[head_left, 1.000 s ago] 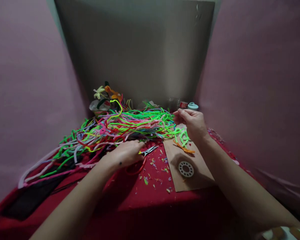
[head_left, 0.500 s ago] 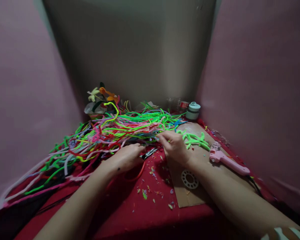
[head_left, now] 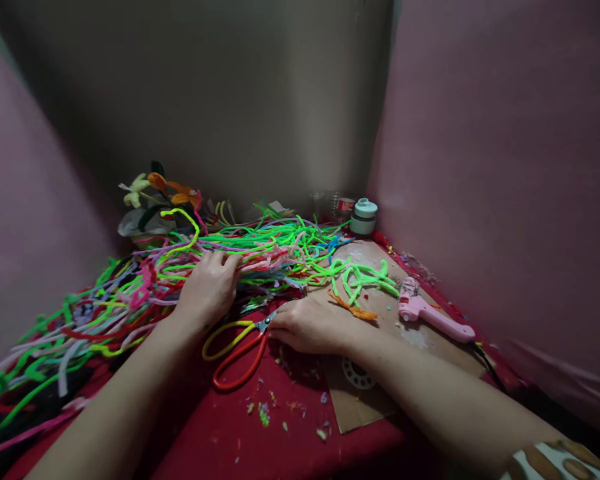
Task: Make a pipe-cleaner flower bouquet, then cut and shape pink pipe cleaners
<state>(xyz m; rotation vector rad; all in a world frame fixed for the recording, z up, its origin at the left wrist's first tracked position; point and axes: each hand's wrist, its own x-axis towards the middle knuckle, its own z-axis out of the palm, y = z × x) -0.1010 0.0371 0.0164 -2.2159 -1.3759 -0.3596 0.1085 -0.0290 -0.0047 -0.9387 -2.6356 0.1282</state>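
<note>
My left hand (head_left: 211,283) is in the heap of pipe cleaners (head_left: 280,233), its fingers curled round some pink and red ones at the near side. My right hand (head_left: 305,325) is closed at the blade end of a pair of scissors (head_left: 240,373). Their yellow and red handles lie spread apart on the red cloth, and my fingers cover most of the blades. Just beyond my right wrist, an orange pipe cleaner piece (head_left: 355,308) and bent green pipe cleaners (head_left: 363,277) rest on the cardboard (head_left: 347,410).
A pink glue gun (head_left: 433,315) with a cord lies on the cardboard's right side. Partly under my right forearm is a white ring with holes (head_left: 357,375). Fuzz scraps (head_left: 264,415) dot the cloth. Behind are a pale green jar (head_left: 364,217) and pipe cleaner flowers (head_left: 173,190).
My left hand has left the scissors and gone up into the heap. My right hand has come down and left to the scissors, uncovering the orange piece. The view has turned right.
</note>
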